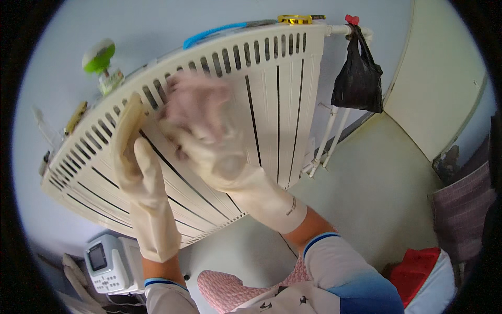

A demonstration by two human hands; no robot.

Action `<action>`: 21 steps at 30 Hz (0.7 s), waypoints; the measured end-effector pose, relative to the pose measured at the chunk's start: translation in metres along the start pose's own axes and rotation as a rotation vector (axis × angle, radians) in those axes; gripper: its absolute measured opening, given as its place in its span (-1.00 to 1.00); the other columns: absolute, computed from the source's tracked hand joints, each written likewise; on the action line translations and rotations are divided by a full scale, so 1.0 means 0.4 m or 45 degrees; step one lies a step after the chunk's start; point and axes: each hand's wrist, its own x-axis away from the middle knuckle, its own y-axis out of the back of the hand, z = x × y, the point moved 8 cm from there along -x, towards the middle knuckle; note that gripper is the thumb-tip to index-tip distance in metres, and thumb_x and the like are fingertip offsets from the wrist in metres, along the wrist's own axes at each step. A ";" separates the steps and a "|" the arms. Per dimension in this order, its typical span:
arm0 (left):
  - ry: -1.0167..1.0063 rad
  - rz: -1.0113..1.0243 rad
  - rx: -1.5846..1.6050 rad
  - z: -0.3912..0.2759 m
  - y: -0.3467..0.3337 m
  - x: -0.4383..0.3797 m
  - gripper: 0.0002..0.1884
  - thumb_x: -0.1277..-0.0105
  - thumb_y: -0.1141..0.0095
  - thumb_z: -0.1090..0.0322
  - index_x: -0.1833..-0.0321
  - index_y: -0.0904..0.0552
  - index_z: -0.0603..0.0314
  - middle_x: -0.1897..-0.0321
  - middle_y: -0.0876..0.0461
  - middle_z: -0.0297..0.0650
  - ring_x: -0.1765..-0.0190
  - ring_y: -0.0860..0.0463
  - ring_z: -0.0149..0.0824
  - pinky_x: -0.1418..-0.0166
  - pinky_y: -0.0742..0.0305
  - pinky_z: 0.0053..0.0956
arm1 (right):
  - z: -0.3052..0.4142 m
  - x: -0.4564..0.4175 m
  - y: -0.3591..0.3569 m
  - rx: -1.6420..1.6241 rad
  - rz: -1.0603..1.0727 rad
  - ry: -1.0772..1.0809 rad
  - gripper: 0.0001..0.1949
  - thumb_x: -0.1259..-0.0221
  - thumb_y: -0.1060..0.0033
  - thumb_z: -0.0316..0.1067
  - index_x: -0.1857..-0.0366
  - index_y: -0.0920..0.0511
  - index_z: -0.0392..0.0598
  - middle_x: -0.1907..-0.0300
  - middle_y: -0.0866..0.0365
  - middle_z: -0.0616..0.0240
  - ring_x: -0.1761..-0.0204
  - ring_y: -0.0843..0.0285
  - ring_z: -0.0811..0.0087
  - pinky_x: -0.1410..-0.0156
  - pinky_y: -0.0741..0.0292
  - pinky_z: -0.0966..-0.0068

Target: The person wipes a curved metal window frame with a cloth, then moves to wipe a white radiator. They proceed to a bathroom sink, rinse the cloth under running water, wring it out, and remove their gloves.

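A long white radiator (290, 90) with slots along its upper edge stands against the wall before me. My right hand (215, 153), in a cream rubber glove, holds a crumpled pink cloth (196, 102) against or just in front of its upper part; both are blurred. My left hand (141, 165) wears a matching glove. It is raised beside the slots left of the cloth, fingers up and thumb apart, with nothing seen in it; whether it touches the radiator I cannot tell.
On the radiator's top lie a blue-handled tool (215, 33) and a yellow roll (295, 19). A green-and-white object (101, 57) is at the left. A black plastic bag (357, 84) hangs from the pipe. A grey-white device with a screen (108, 263) stands lower left.
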 end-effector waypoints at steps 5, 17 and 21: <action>-0.457 0.073 -0.676 -0.031 -0.048 0.021 -0.54 -0.41 -0.15 0.37 -0.35 -0.63 0.39 -0.43 -0.58 0.10 -0.41 -0.61 0.10 -0.47 -0.47 -0.13 | -0.184 -0.003 0.108 0.146 -0.063 -0.098 -0.48 -0.05 -0.48 -0.65 -0.15 -0.68 0.05 -0.29 -0.51 0.12 -0.32 -0.54 0.13 -0.23 -0.66 0.32; -0.074 -0.248 -0.145 -0.009 0.165 0.181 -0.35 -0.71 0.19 -0.05 -0.41 -0.51 0.56 -0.47 -0.50 0.17 -0.55 -0.44 0.03 -0.63 -0.27 -0.10 | 0.100 0.143 -0.197 -0.102 0.335 0.233 -0.66 -0.32 -0.25 -0.38 -0.16 -0.71 0.01 -0.38 -0.57 0.18 -0.33 -0.55 0.09 -0.39 -0.53 0.22; 0.022 -0.400 -0.247 0.018 0.371 0.332 -0.40 -0.66 0.00 0.08 -0.50 -0.42 0.52 -0.51 -0.45 0.17 -0.55 -0.44 -0.01 -0.67 -0.20 -0.04 | 0.054 0.083 -0.138 -0.283 0.300 -0.051 -0.74 -0.22 -0.34 -0.42 0.01 -0.77 -0.02 -0.16 -0.71 0.16 -0.18 -0.67 0.15 -0.20 -0.65 0.27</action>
